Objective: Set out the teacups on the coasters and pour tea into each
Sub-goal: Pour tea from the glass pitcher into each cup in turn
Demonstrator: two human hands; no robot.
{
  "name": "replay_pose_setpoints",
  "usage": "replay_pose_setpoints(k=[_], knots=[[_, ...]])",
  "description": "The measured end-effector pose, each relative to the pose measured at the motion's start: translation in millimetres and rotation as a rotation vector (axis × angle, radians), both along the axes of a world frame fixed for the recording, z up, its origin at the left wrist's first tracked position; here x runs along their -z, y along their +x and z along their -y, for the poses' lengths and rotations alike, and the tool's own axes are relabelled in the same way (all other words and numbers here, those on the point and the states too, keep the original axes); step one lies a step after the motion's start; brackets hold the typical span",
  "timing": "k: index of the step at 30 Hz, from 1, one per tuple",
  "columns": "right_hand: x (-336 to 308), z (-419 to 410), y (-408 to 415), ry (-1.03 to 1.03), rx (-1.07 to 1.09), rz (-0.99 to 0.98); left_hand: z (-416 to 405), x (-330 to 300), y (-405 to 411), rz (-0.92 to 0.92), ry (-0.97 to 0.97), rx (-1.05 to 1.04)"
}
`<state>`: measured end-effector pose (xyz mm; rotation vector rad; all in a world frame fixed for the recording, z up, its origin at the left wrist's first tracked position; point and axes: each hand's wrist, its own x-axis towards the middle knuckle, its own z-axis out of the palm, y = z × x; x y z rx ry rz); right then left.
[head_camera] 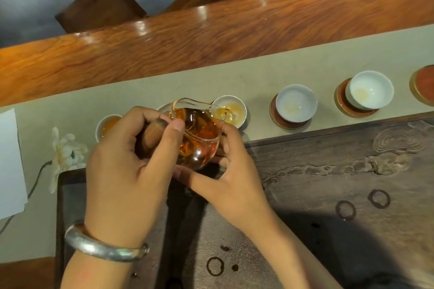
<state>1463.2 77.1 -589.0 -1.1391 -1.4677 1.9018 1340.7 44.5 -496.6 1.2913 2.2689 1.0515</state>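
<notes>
The glass pitcher (198, 134) sits mid-frame, tipped so tea runs into the white teacup (231, 111). The left hand (131, 162) wraps fingers around its wooden handle (150, 138). The right hand (225, 171), fingers spread, steadies its base. Two teacups on coasters (342, 98) wait, right.

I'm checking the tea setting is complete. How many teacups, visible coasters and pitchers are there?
White teacups: 5
Red coasters in view: 3
Glass pitcher: 1
Total: 9
</notes>
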Motion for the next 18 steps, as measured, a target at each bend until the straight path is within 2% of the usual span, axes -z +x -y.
replay_pose_setpoints(k=[18], knots=[[-3.1,0.6,0.9,0.009,-0.017,0.015,3.5,-1.1,-0.1,0.017,0.001,-0.011]])
